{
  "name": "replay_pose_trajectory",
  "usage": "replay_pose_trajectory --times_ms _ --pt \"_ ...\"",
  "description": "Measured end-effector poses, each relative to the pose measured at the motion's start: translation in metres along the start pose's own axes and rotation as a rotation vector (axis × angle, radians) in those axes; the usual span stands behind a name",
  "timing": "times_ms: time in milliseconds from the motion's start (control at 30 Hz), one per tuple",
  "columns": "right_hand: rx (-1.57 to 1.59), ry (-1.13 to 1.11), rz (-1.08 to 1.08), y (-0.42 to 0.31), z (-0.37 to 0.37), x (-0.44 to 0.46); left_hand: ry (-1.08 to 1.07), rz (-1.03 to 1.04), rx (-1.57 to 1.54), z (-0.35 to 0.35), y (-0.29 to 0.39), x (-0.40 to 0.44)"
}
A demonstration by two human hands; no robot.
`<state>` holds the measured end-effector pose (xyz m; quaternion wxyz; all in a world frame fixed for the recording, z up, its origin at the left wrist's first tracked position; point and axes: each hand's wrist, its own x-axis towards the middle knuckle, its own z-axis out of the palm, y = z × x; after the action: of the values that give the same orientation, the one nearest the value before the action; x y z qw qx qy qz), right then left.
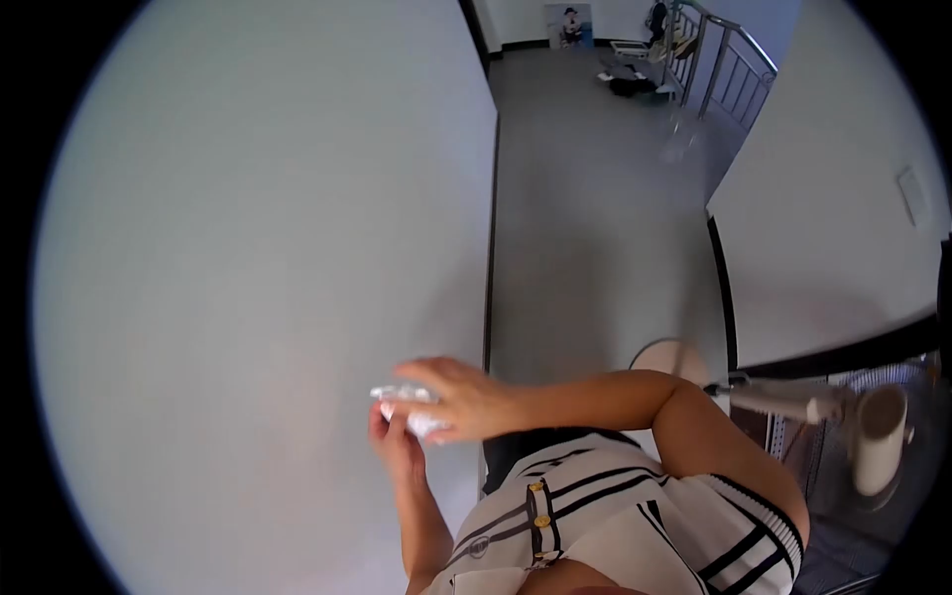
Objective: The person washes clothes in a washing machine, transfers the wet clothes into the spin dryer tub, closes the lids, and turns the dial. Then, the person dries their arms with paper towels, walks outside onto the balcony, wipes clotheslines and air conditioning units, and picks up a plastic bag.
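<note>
A small white, crumpled thing (424, 420), like a tissue or a thin plastic wrapper, is held between my two hands in front of the pale wall. My left hand (400, 451) pinches its left edge between the fingertips. From the right, my right hand (464, 399) reaches across it, with the fingers curled over its upper and right sides. These fingers are slightly blurred and hide part of the white thing, so its exact kind cannot be made out.
A smooth pale wall (268, 248) fills the left side. The grey floor (595, 198) runs back to a metal railing (729, 59), with dark items (632, 84) lying nearby. At right are a cream-coloured appliance (880, 436) and a round pale top (670, 359).
</note>
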<state>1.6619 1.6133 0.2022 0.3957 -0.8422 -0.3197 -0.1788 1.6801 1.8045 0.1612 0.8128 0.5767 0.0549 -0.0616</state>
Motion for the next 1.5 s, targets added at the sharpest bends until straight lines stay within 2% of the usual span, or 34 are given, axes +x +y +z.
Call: replay_pose_trajectory --times_ms 33,67,167,200,267,300,333,367,400,433,467,533,567,600,633,700,733,800,833,900,967,1000,1033,1100,1133,1167,1200,1267,1300,1367,1433,1467,1500 --pt "-0.051 -0.085 -0.140 0.067 -0.028 0.011 0.003 -0.065 -0.028 0.037 -0.022 0.053" --pt "-0.046 -0.104 -0.206 0.092 -0.031 0.011 0.010 -0.156 -0.062 0.048 -0.033 0.071" --pt "0.042 -0.200 -0.247 0.213 -0.030 0.011 -0.177 -0.424 -0.305 0.100 -0.070 0.153" --pt "0.014 -0.285 -0.183 0.249 -0.055 0.017 -0.364 -0.450 -0.334 0.127 -0.083 0.190" --pt "-0.168 -0.097 -0.130 0.351 -0.083 -0.004 -0.435 -0.541 -0.254 0.182 -0.122 0.269" --pt "-0.098 -0.069 0.121 0.401 -0.115 -0.016 -0.530 -0.739 -0.253 0.230 -0.122 0.308" --pt "-0.002 -0.041 0.384 0.435 -0.146 -0.032 -0.642 -0.800 -0.095 0.290 -0.106 0.341" --pt "0.105 0.100 0.732 0.458 -0.185 -0.056 -0.729 -0.686 0.064 0.334 -0.122 0.369" --pt "-0.115 0.201 0.777 0.497 -0.211 -0.096 -0.804 -0.576 0.221 0.372 -0.135 0.397" --pt "-0.044 0.372 1.015 0.519 -0.238 -0.135 -0.945 -0.486 0.305 0.411 -0.124 0.426" --pt "-0.288 0.584 0.924 0.561 -0.252 -0.198 -1.083 -0.398 0.397 0.460 -0.117 0.461" --pt "0.029 0.888 1.721 0.576 -0.284 -0.334 -1.246 -0.323 0.274 0.537 -0.105 0.515" --pt "0.076 1.254 1.888 0.563 -0.296 -0.370 -1.316 -0.320 0.263 0.577 -0.107 0.543" --pt "0.147 1.567 2.068 0.528 -0.314 -0.350 -1.384 -0.309 0.249 0.609 -0.110 0.565" --pt "0.149 1.660 2.167 0.528 -0.320 -0.361 -1.446 -0.310 0.236 0.637 -0.121 0.587" --pt "0.149 1.690 2.309 0.555 -0.325 -0.384 -1.433 -0.276 0.326 0.683 -0.152 0.638" --pt "0.163 1.661 2.382 0.585 -0.328 -0.389 -1.423 -0.246 0.365 0.707 -0.166 0.664" --pt "0.205 1.495 2.482 0.668 -0.347 -0.388 -1.407 -0.047 0.738 0.736 -0.193 0.715" --pt "0.227 1.386 2.497 0.721 -0.364 -0.380 -1.389 0.090 0.937 0.755 -0.203 0.750" --pt "0.154 1.029 2.476 0.830 -0.410 -0.363 -1.260 0.239 1.279 0.765 -0.217 0.797" --pt "-0.076 0.650 2.247 0.976 -0.470 -0.333 -1.349 0.248 1.593 0.794 -0.198 0.858" --pt "-0.191 0.545 2.050 1.065 -0.507 -0.302 -1.379 0.260 1.731 0.811 -0.194 0.884" --pt "-0.265 0.500 1.840 1.155 -0.547 -0.260 -1.324 0.113 1.699 0.832 -0.181 0.910" --pt "-0.316 0.461 1.378 1.337 -0.624 -0.145 -1.153 -0.004 1.524 0.860 -0.181 0.966" --pt "-0.327 0.429 1.155 1.425 -0.663 -0.085 -1.084 0.011 1.517 0.874 -0.185 0.988" --pt "0.110 0.575 1.208 1.422 -0.720 0.043 -1.020 0.019 1.511 0.893 -0.187 1.024" --pt "0.278 0.677 0.880 1.463 -0.742 0.108 -0.954 0.031 1.506 0.907 -0.192 1.055" --pt "0.281 0.628 0.871 1.482 -0.789 0.247 -0.883 0.158 1.462 0.928 -0.219 1.113" --pt "0.432 0.622 0.906 1.504 -0.796 0.288 -0.852 0.230 1.444 0.941 -0.229 1.152" --pt "0.731 0.604 0.975 1.553 -0.812 0.354 -0.873 0.212 1.498 0.979 -0.247 1.220" --pt "0.963 0.557 0.988 1.620 -0.821 0.410 -0.898 0.292 1.591 1.031 -0.255 1.319" --pt "1.090 0.512 1.048 1.642 -0.818 0.413 -0.902 0.273 1.670 1.059 -0.253 1.360" --pt "1.117 0.513 1.134 1.664 -0.822 0.419 -0.904 0.275 1.681 1.105 -0.223 1.390"
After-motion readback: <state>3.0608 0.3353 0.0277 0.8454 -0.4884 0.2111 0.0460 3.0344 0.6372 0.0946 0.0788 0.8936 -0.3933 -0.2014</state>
